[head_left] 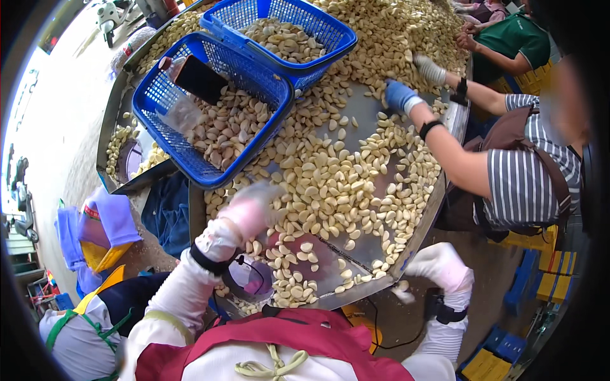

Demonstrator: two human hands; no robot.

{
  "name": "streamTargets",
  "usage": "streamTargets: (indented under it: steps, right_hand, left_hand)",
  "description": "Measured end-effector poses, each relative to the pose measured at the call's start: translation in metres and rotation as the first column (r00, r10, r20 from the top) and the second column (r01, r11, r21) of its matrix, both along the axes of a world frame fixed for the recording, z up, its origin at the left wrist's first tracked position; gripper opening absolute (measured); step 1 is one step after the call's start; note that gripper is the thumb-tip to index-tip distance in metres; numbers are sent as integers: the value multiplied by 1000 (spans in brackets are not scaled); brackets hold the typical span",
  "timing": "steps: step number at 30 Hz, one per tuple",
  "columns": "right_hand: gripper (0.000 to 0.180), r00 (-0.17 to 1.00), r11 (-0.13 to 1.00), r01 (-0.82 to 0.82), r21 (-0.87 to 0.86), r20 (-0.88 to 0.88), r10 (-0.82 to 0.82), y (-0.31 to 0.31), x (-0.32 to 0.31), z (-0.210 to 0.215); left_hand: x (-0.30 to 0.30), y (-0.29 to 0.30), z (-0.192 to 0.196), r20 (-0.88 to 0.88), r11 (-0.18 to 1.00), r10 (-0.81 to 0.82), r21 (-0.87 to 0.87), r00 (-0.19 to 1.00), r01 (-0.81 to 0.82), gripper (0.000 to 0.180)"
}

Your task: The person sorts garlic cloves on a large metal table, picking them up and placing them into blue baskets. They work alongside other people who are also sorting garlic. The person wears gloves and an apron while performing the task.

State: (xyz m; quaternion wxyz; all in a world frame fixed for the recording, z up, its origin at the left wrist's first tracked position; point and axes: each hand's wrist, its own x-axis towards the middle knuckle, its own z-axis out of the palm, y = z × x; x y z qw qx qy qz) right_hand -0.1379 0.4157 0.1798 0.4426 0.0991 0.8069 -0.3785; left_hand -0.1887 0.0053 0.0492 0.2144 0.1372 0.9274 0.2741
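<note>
Blurred gloved left hand [251, 209] over garlic cloves [330, 184], fingers indistinct.

Bare concrete floor [70, 120] lies bright in daylight (upper left), with a parked scooter [109, 16] and yellow crates [546, 282] at right.

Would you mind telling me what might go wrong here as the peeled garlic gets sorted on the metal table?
1. Cloves lie right at the metal table's near edge, and the right hand is off that edge, so some may fall to the floor.
2. A dark phone lies in the nearer blue basket among cloves; it could get buried or tipped out.
3. The left hand is blurred, so it may scatter cloves.
</note>
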Motion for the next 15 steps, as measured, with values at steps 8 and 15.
streamTargets:
  steps: [8, 15]
  right_hand:
    - [24, 1000, 970, 19, -243, 16, -16, -113, -51, -77]
    - [37, 842, 959, -255, -126, -516, 156, -158, -136, -144]
  left_hand:
    - [69, 90, -37, -342, 908, -391, -296, 854, 298, 62]
    - [33, 39, -19, -233, 996, -80, 22, 969, 87, 19]
